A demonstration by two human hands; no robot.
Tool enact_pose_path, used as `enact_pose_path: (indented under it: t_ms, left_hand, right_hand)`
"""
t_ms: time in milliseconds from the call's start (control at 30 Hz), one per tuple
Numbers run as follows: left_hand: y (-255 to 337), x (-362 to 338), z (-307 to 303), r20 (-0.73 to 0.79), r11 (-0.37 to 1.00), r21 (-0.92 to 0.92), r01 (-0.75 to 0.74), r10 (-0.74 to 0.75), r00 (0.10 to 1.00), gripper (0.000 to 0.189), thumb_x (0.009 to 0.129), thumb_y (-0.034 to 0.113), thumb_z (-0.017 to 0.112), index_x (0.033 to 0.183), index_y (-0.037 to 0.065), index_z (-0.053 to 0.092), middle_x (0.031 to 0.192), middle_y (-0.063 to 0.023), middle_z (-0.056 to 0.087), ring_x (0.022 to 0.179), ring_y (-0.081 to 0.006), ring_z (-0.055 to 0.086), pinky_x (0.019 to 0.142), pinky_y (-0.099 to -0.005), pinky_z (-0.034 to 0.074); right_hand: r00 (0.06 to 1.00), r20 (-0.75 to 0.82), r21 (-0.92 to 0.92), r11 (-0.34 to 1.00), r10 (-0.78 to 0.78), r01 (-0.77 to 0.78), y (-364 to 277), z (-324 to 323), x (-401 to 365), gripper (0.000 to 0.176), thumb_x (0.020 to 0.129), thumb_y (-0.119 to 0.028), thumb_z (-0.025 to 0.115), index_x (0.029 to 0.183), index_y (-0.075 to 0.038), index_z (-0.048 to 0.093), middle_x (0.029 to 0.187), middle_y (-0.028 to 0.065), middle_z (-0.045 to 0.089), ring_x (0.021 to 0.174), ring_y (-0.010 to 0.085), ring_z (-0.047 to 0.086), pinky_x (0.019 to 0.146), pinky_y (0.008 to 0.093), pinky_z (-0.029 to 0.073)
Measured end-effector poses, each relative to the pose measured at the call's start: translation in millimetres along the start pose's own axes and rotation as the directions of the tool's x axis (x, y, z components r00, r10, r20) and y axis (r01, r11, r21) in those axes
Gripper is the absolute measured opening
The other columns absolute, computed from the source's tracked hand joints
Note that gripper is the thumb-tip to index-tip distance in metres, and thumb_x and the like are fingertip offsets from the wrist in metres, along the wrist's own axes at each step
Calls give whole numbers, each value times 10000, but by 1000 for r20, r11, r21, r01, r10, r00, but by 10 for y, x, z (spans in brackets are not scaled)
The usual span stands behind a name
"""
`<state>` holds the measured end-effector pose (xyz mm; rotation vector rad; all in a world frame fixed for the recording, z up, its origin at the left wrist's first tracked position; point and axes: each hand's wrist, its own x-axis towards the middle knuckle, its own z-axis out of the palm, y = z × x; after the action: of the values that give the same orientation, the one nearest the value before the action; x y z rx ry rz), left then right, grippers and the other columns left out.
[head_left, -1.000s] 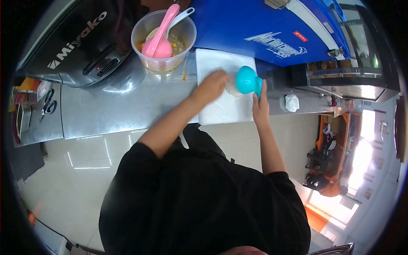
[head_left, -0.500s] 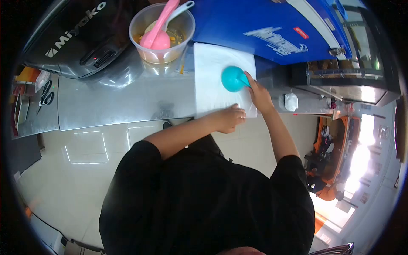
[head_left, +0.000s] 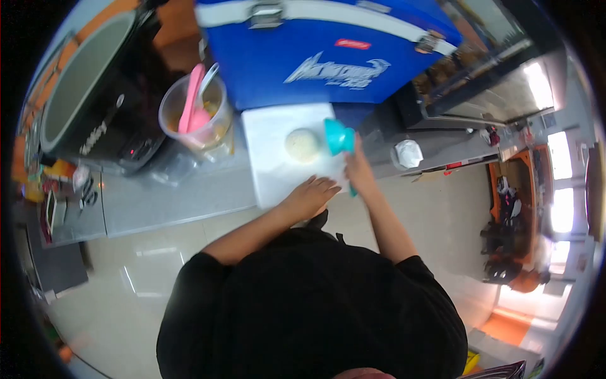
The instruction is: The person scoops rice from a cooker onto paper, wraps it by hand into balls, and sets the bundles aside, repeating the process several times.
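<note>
My right hand (head_left: 360,170) is closed round the handle of a teal scoop (head_left: 338,136), which is tipped on its side over the right part of a stack of white paper sheets (head_left: 268,170). A round off-white mound (head_left: 302,146), which looks like cooked rice, sits on the paper just left of the scoop and apart from it. Near the front edge of the paper, my left hand (head_left: 310,194) lies with its fingers stretched out flat. The scoop's handle end pokes out below my right hand.
Left of the paper stands a clear plastic tub (head_left: 211,136) with a pink ladle (head_left: 192,104) and a pale-handled utensil. A black cooker (head_left: 110,120) is farther left. Behind rises a blue cooler box (head_left: 303,38). At right lie a small white wrapped bundle (head_left: 408,154) and a glass-fronted case (head_left: 486,76).
The scoop has tipped over and moved off, uncovering the round mound on the paper. My left hand's fingers have spread flatter. The view has shifted and turned.
</note>
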<state>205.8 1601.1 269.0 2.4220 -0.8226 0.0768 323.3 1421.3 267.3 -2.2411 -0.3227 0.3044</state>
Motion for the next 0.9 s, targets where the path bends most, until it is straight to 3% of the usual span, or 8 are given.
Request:
enact_pose_path:
  t_ms: [67,233,333,433,600,733,800,900]
  left_hand:
    - [-42,-8,102,49,999,-39,-6,8,999,490,810,74,611,1286,52,499,1308,-140,516,1242,-299,482,1056,-476,383]
    - [-35,-142,21,-91,999,5,48,-47,995,420,696,104,740,1092,60,608,1111,-144,602,1082,-344,554,964,-482,421]
    - [-21,-269,-27,-170,985,100,138,-119,978,439,706,133,763,1103,52,593,1124,-147,578,1092,-349,527,938,-452,397]
    - [-143,-326,-117,-117,990,56,132,-125,985,343,730,94,740,1043,37,610,1050,-165,598,1024,-364,557,888,-450,440]
    - [-213,-264,-314,-124,990,-106,91,-104,987,169,765,81,695,905,16,626,918,-201,611,865,-406,581,764,-454,476]
    - [-251,-219,-405,4,962,18,274,-274,962,106,749,43,700,811,3,624,825,-153,613,799,-348,595,729,-444,482]
    - [-185,-123,-434,-67,917,-50,395,-398,915,104,753,31,681,771,-1,583,801,-151,586,768,-354,576,704,-441,472]
    - [-101,15,-436,-182,919,-136,371,-392,902,123,748,19,667,745,1,546,791,-148,564,755,-357,562,699,-430,466]
  right_hand:
    - [970,-53,-199,955,-236,221,293,418,-74,755,932,-134,523,1527,-21,72,1461,256,366,1328,351,407,1090,436,347]
    - [972,-209,317,932,-111,175,318,214,44,817,920,-140,579,1536,-72,48,1552,229,210,1451,320,200,1173,389,200]
    - [945,-314,325,946,91,17,280,-335,111,457,841,-35,575,1252,-28,375,944,190,536,576,205,601,578,364,541]
    - [956,-162,441,885,243,-150,451,-470,310,437,845,-50,585,1243,-6,410,1010,205,515,589,225,618,561,357,542]
    - [948,-308,30,997,82,-76,783,-146,503,391,862,-108,612,1224,-12,499,1187,222,457,985,316,600,894,413,500]
    - [924,-367,265,964,109,-9,634,-259,150,435,837,-120,644,1240,-31,504,1225,197,469,1133,347,511,1012,421,413]
    - [790,-569,-182,972,-227,149,613,-367,-64,524,807,-123,670,1294,-64,488,1253,178,466,1146,352,513,1000,405,423]
    - [883,-318,-89,938,-345,334,429,-470,-318,579,774,-146,708,1309,-105,491,1300,154,445,1258,343,442,1068,468,368]
